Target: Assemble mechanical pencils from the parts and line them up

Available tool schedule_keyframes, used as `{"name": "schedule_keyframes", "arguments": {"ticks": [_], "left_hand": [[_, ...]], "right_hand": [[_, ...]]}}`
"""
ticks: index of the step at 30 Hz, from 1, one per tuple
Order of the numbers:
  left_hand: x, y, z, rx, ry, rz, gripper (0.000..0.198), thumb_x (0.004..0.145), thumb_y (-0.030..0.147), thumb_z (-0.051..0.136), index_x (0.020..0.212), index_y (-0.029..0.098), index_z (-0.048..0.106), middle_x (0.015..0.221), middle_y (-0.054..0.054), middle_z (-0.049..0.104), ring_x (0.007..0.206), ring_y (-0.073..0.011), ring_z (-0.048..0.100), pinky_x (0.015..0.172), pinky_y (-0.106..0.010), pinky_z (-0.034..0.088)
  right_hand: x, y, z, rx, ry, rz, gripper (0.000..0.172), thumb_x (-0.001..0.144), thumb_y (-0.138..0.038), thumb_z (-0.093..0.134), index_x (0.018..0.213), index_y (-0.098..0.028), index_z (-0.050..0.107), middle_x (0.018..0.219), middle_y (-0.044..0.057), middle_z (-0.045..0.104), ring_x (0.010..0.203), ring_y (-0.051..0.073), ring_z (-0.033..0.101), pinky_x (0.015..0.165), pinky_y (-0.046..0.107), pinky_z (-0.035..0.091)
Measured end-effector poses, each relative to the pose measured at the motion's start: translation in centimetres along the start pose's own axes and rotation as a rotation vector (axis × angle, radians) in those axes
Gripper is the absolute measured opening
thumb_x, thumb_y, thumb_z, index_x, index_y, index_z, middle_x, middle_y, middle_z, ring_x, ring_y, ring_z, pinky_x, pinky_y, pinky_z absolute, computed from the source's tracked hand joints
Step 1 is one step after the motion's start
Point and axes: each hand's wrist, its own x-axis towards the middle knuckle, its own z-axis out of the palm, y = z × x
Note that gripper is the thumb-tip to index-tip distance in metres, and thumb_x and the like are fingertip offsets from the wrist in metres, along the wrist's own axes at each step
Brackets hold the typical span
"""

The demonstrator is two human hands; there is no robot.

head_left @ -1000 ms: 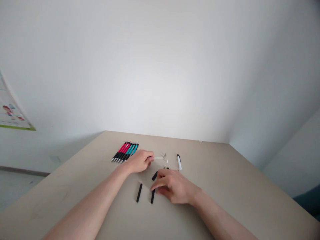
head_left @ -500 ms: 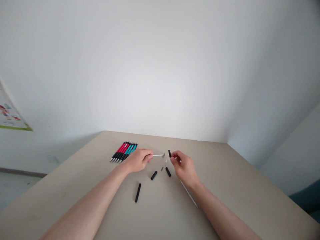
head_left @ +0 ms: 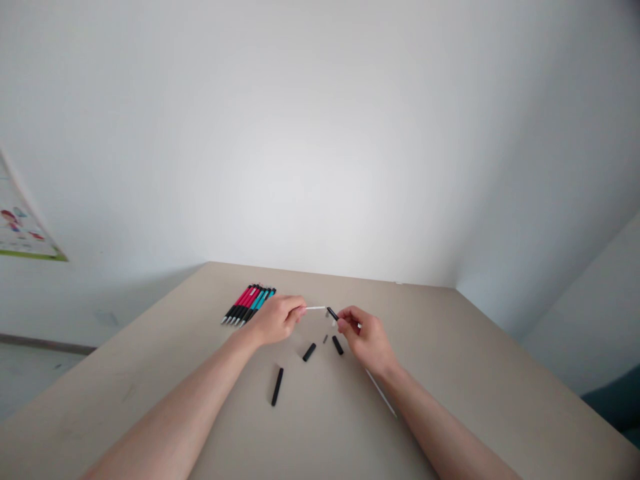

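Observation:
A thin white rod (head_left: 315, 308) is pinched in my left hand (head_left: 281, 319), its free end pointing right. My right hand (head_left: 367, 337) grips a slim black tube (head_left: 333, 313), whose tip is at the rod's free end; whether they touch I cannot tell. Beneath the hands lie a tiny grey piece (head_left: 325, 339) and two short black tubes, one at the left (head_left: 309, 352) and one at the right (head_left: 338, 345). A longer black tube (head_left: 277, 387) rests nearer me. Another thin white rod (head_left: 381, 393) lies beside my right forearm.
Several pens with red, black and teal barrels (head_left: 247, 304) lie in a row behind my left hand. The beige table (head_left: 320, 433) meets a white wall at its back edge. A poster (head_left: 23, 223) hangs at the far left.
My right hand has tilted the black tube leftward, bringing its tip to the end of the white rod. My left hand has barely moved.

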Motion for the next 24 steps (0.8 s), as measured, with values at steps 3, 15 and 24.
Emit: {"name": "schedule_keyframes", "arguments": {"ticks": [3,15,24], "left_hand": [[0.01,-0.04,0.01,0.001,-0.006,0.001,0.024,0.089,0.020,0.038,0.070,0.018,0.052,0.064,0.001,0.057,0.061,-0.0120,0.051,0.061,-0.022,0.036],[-0.03,0.28,-0.06,0.014,-0.017,0.009,0.025,0.089,0.020,0.038,0.068,0.018,0.054,0.063,0.000,0.057,0.060,-0.0120,0.051,0.061,-0.022,0.035],[-0.10,0.30,0.00,-0.009,-0.014,0.011,0.025,0.089,0.020,0.039,0.069,0.018,0.055,0.063,0.000,0.058,0.060,-0.0120,0.051,0.061,-0.022,0.036]], "right_hand": [[-0.03,-0.17,-0.16,-0.026,0.035,-0.030,0.016,0.080,-0.026,0.048,0.081,-0.017,0.061,0.069,0.002,0.063,0.060,0.014,0.052,0.057,0.024,0.039],[-0.05,-0.30,-0.18,0.003,0.157,-0.108,0.015,0.081,-0.028,0.056,0.088,-0.019,0.064,0.070,0.001,0.057,0.057,0.013,0.044,0.054,0.024,0.037],[0.20,0.37,0.56,0.222,0.186,0.063,0.031,0.080,-0.044,0.056,0.092,-0.016,0.065,0.080,0.006,0.065,0.049,0.010,0.046,0.043,0.021,0.038]]}}
